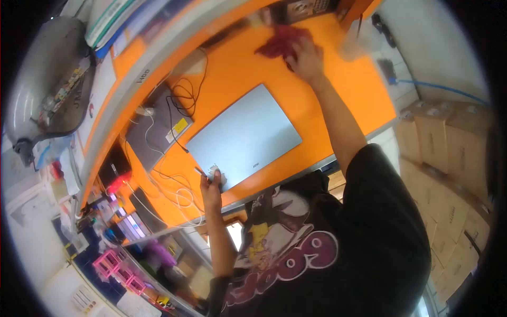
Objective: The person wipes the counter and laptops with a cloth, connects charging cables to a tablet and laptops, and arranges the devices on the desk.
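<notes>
A: In the head view, where is the silver laptop (244, 133) to be found?

B: It is laid closed on the orange table (338, 127), near the edge on the wearer's side, with its lid facing up.

A: And what is held by the right hand (305, 57)?

B: A dark red cloth (282, 42) is grasped under bent fingers at the far side of the table, well apart from the laptop.

A: Is the left hand (212, 189) released?

B: No, it is closed around a small pale item (216, 172), too blurred to be named, at the laptop's near left corner.

A: What is seen farther left?

B: A dark grey device (156, 127) with a yellow label is crossed by a white cable (151, 122), and black cables (185, 95) are looped beside it.

A: Are any containers shown?

B: Cardboard boxes (446, 203) are piled at the right, their contents hidden. Pink baskets (108, 263) are seen at the lower left; what is held in them cannot be made out. Folders (113, 24) are stacked at the upper left, above the curved grey edge of the orange furniture
</notes>
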Motion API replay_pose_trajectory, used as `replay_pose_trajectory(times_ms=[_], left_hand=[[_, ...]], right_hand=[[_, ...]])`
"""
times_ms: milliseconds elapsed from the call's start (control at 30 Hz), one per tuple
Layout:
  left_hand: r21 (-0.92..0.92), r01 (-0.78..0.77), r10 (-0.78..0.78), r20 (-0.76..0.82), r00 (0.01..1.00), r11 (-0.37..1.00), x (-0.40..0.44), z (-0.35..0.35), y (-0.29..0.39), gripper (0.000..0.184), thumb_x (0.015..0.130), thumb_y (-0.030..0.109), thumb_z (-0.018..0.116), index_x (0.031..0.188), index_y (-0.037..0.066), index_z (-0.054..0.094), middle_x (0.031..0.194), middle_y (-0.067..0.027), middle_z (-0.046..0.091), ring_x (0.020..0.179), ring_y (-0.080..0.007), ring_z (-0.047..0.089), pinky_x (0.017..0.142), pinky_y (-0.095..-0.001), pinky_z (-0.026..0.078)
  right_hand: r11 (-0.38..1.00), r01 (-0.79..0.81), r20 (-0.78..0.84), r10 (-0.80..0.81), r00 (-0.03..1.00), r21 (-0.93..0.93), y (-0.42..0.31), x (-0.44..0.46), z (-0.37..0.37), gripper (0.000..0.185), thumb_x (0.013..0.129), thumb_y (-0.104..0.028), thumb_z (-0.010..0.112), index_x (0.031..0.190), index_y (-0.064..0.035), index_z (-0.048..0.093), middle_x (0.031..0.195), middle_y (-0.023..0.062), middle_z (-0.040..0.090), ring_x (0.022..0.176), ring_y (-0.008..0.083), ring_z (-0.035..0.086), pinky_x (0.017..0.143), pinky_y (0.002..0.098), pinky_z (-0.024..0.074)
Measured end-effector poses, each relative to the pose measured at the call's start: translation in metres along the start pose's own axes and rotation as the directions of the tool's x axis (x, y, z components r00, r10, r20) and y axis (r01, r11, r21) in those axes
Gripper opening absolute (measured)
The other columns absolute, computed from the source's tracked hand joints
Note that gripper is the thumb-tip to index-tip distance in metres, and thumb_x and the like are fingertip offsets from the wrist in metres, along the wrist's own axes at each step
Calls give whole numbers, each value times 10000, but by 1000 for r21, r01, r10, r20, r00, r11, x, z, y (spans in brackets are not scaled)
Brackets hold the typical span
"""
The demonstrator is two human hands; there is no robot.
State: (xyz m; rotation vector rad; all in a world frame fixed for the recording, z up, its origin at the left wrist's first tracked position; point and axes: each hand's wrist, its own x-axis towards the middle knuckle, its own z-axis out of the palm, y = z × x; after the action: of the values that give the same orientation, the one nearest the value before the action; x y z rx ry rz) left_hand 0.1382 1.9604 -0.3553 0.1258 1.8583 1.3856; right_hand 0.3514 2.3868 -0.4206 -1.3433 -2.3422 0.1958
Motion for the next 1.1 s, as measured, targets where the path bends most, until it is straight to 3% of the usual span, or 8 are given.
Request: replay_pose_trajectory(times_ms=[233, 567, 633, 700, 767, 867, 967, 1100], left_hand=[[-7, -29, 29, 8, 1000, 1000, 5, -4, -4, 318, 939, 93, 662, 1223, 10, 548, 1071, -56, 636, 935, -136, 592, 805, -286, 493], [39, 19, -20, 27, 999, 999, 2, -4, -5, 302, 947, 95, 650, 1220, 10, 552, 1039, -36, 626, 907, -139, 574, 813, -302, 477], [23, 20, -21, 29, 999, 1000, -1, -3, -1, 301, 946, 101, 653, 1214, 9, 552, 1068, -39, 619, 940, -142, 565, 827, -310, 473], [1, -12, 12, 53, 999, 1000, 8, -8, -11, 301, 955, 111, 643, 1217, -3, 547, 1099, -56, 620, 972, -158, 579, 861, -314, 472], [-7, -1, 2, 41, 999, 1000, 9, -12, -14, 307, 958, 104, 636, 1225, -15, 542, 1149, -80, 623, 1019, -181, 593, 914, -322, 464], [4, -36, 36, 12, 999, 999, 1, -4, -9, 273, 947, 84, 644, 1196, 13, 558, 1079, -44, 619, 953, -141, 577, 829, -295, 475], [-59, -1, 0, -24, 1000, 998, 5, -4, -13, 255, 947, 73, 639, 1184, 20, 563, 1057, -40, 623, 915, -143, 585, 808, -296, 481], [-151, -9, 6, -17, 1000, 988, 8, -5, -13, 253, 949, 54, 627, 1192, 23, 566, 1051, -42, 628, 907, -146, 589, 800, -295, 484]], right_hand=[[993, -86, 220, 66, 973, 84, 6, -186, -114, 514, 828, -271, 661, 1312, -136, 556, 1456, 161, 455, 1380, 364, 401, 1118, 572, 311], [996, -81, 38, 79, 996, 43, 7, -53, -35, 483, 851, -286, 627, 1302, -117, 589, 1445, 119, 498, 1384, 302, 406, 1083, 589, 321], [996, 71, 236, -83, 968, 58, -7, -69, -32, 435, 866, -273, 616, 1276, -129, 606, 1439, 113, 505, 1401, 320, 387, 1122, 578, 289], [955, 235, 261, -277, 925, 181, -18, -124, -53, 406, 835, -242, 637, 1224, -128, 634, 1425, 108, 517, 1399, 306, 394, 1150, 570, 265], [945, 170, 366, -269, 891, 279, -16, -161, -103, 433, 804, -198, 653, 1233, -135, 629, 1439, 99, 507, 1410, 303, 382, 1174, 558, 240], [961, 126, 413, -221, 883, 245, 20, -203, -139, 461, 798, -163, 653, 1257, -139, 614, 1455, 96, 491, 1415, 311, 376, 1178, 553, 239], [995, -53, 377, 17, 926, 86, 46, -192, -128, 500, 826, -182, 634, 1318, -131, 562, 1479, 130, 452, 1433, 329, 340, 1172, 569, 236], [985, -175, 117, 172, 978, 13, 34, -99, -62, 482, 870, -235, 599, 1335, -121, 551, 1480, 144, 457, 1423, 332, 350, 1125, 575, 280]])
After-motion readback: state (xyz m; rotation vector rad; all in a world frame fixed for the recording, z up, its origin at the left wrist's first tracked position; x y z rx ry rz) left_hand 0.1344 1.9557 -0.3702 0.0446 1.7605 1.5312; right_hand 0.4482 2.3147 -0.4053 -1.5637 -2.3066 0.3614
